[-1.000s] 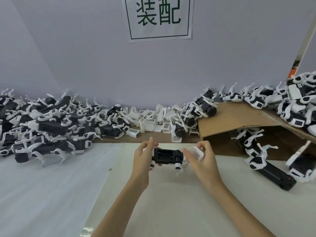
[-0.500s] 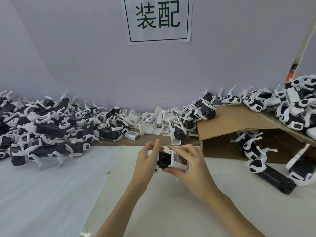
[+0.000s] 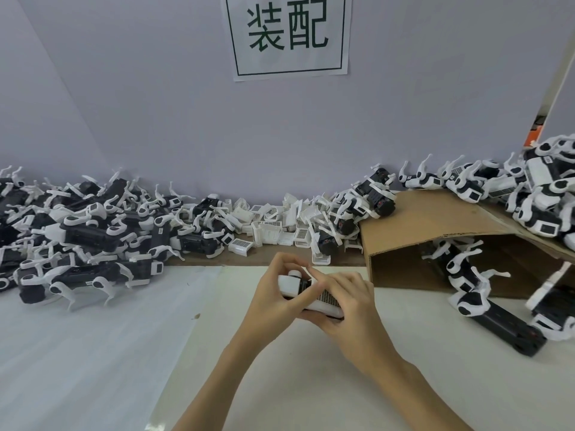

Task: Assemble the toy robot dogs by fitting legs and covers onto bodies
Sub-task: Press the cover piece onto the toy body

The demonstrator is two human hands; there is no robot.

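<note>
Both hands, left and right, grip one body, cover seemingly nearly seated; piles remain unfinished

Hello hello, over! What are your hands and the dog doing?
Both hands, left and right, grip one dog body. White cover sits on it. Nothing in the way.

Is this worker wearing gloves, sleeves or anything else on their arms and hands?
No. The left hand and right hand are bare, with no gloves. Both forearms are uncovered as far as the picture's lower edge; no sleeves, watch, rings or bracelets show.
</note>
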